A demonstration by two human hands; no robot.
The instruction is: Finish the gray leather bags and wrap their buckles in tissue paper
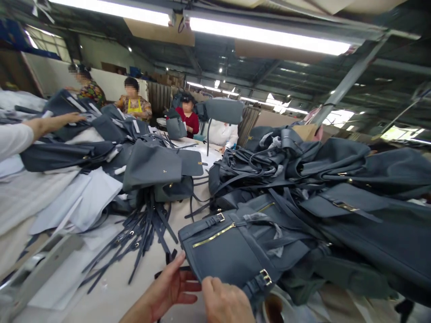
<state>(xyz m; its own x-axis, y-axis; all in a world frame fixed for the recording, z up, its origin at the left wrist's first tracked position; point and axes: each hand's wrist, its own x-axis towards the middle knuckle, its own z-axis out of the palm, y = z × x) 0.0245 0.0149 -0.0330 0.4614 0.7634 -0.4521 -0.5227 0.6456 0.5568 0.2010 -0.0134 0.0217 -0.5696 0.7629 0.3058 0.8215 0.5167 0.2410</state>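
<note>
Looking down a long work table (pixel 134 287) in a factory hall, from the wearer's own eye level. At 6 o'clock, low in the view, the wearer's two bare hands meet a slate-blue bag (pixel 232 251) that lies flat on the table just beyond them, a gold zip (pixel 213 235) running across its front and a gold buckle (pixel 266 277) on a strap near its lower right corner.

The left hand (pixel 171 287) is open, palm turned inward, fingers loosely spread. Its thumb stands up along the bag's left edge and touches it. The right hand (pixel 225 303) is just beside it, nearly touching, back of the hand toward the camera, fingers bent at the bag's bottom edge. Their tips are hidden, so it is unclear whether they pinch the leather.

From 2 to 4 o'clock a deep heap of bags (pixel 336 188) in the same colour leans against the held one. At 9 o'clock a bundle of loose straps (pixel 144 233) fans across the table beside white paper sheets (pixel 84 202). At 10 o'clock a co-worker's arm (pixel 50 123) in a white sleeve reaches over more bags. At 12 o'clock three seated people (pixel 134 105) work at the far end, under long light tubes (pixel 269 38).
</note>
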